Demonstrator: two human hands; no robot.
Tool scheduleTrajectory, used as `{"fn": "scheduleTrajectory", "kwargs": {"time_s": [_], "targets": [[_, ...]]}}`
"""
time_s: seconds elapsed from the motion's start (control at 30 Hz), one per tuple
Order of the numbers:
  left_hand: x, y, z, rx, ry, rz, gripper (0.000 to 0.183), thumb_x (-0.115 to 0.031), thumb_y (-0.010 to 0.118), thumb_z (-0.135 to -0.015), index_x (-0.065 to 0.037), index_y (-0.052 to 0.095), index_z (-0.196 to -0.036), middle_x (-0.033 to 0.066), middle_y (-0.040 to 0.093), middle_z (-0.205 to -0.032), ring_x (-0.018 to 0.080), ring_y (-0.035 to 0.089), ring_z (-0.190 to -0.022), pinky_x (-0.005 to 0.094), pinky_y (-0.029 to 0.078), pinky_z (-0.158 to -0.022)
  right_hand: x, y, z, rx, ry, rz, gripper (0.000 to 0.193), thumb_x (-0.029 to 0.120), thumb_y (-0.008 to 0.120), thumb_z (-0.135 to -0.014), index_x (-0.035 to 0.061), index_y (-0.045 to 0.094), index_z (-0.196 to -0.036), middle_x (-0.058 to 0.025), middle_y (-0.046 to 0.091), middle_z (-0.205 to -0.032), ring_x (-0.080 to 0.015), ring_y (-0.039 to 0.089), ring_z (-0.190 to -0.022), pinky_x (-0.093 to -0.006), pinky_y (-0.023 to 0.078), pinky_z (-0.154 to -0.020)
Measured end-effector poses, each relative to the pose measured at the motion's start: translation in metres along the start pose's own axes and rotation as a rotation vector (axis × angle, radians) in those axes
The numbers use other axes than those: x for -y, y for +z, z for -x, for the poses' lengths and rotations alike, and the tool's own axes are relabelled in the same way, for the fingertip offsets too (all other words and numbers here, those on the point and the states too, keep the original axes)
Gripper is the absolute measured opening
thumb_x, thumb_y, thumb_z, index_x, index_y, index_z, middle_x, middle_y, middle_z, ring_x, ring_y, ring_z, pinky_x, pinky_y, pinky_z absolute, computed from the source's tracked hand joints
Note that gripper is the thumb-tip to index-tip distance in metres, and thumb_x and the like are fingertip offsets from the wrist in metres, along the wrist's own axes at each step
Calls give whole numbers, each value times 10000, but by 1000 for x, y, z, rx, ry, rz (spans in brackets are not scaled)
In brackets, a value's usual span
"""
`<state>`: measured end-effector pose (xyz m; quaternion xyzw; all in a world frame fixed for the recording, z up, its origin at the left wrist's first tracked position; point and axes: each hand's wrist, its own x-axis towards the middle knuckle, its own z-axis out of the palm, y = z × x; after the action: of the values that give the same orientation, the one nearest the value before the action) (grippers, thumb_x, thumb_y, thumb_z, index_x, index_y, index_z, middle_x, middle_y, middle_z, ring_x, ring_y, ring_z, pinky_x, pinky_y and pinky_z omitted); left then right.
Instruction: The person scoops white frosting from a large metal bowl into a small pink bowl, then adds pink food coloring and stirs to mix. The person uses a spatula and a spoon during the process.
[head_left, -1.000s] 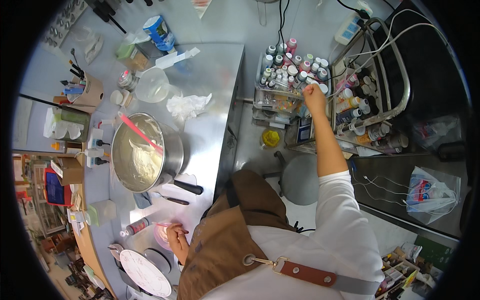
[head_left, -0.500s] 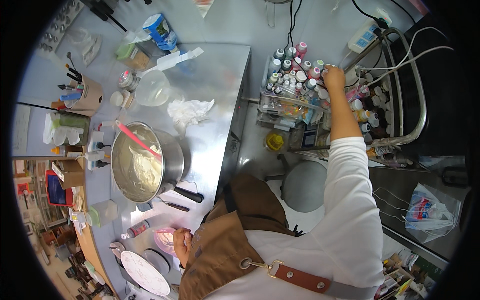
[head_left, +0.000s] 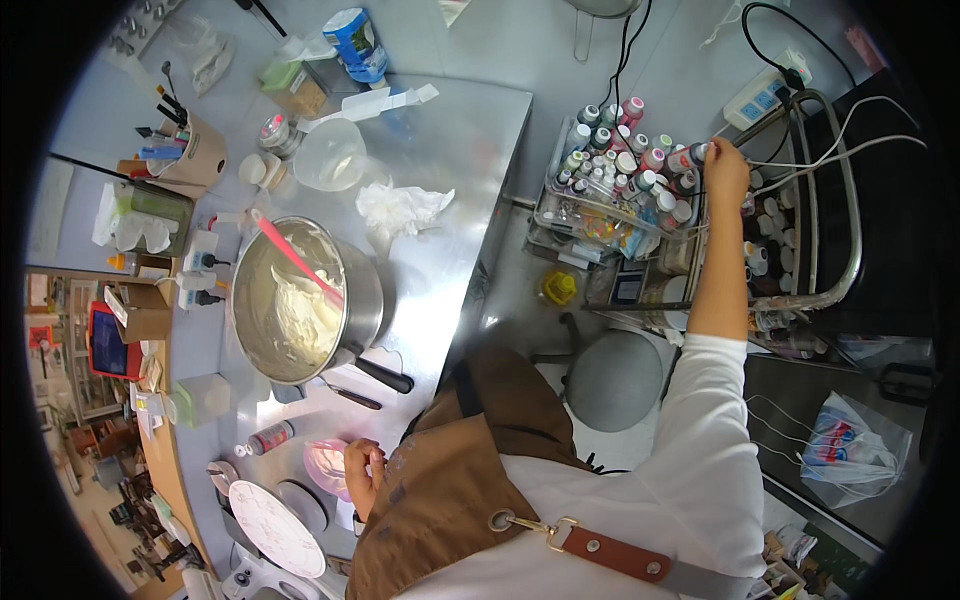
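At the bottle rack on the right, my right hand (head_left: 727, 175) grips a small colour bottle (head_left: 688, 158) with a pale cap and reddish label, tilted over the other bottles. A plastic bin (head_left: 590, 205) beside it is packed with several similar capped bottles. My left hand (head_left: 363, 475) is low over the steel table, fingers curled, against the right side of a pink bowl (head_left: 327, 468). What those fingers hold, if anything, is hidden. Left of the bowl a small bottle (head_left: 270, 437) with a dark and red label lies on its side.
A steel pot (head_left: 365, 300) of pale cream stands on the table, a pink spatula (head_left: 297, 258) leaning in it. Its black handle (head_left: 384, 375) points toward me. Crumpled white paper (head_left: 405, 207) and a clear bowl (head_left: 330, 156) lie beyond. A grey stool (head_left: 615, 380) stands below the rack.
My right hand has lifted slightly out of the rack, and a bottle now shows in its grip. The view has shifted a little; my left hand stays beside the pink bowl.
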<state>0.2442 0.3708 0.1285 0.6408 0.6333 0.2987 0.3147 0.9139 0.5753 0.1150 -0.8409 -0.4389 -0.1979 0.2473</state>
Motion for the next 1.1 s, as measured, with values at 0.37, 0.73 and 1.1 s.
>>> {"fn": "scheduleTrajectory", "kwargs": {"time_s": [0.37, 0.73, 1.1], "targets": [[-4, -11, -1, 53, 3, 177, 193, -177, 531, -990, -2, 536, -908, 125, 552, -965, 185, 538, -737, 295, 459, -693, 129, -136, 76, 333, 143, -1070, 224, 155, 659, -927, -1, 711, -1078, -61, 696, -835, -77, 624, -641, -215, 507, -583], [-41, -33, -11, 84, 257, 155, 695, -230, 726, -823, -7, 379, -1382, 113, 489, -1262, 215, 478, -1175, 337, 370, -1019, 340, -198, 241, 1342, -186, -1614, 160, 88, 622, -927, -29, 714, -988, -99, 697, -823, -100, 655, -615, -239, 524, -531], [-9, -52, 55, 13, -103, 691, 687, 18, 762, -771, -16, 405, -1357, 64, 561, -1160, 171, 614, -1017, 318, 510, -910, 403, -207, 325, 2156, 63, -1663, 266, 131, 640, -918, -132, 639, -956, -161, 644, -691, -198, 647, -526, -270, 540, -509]]}}
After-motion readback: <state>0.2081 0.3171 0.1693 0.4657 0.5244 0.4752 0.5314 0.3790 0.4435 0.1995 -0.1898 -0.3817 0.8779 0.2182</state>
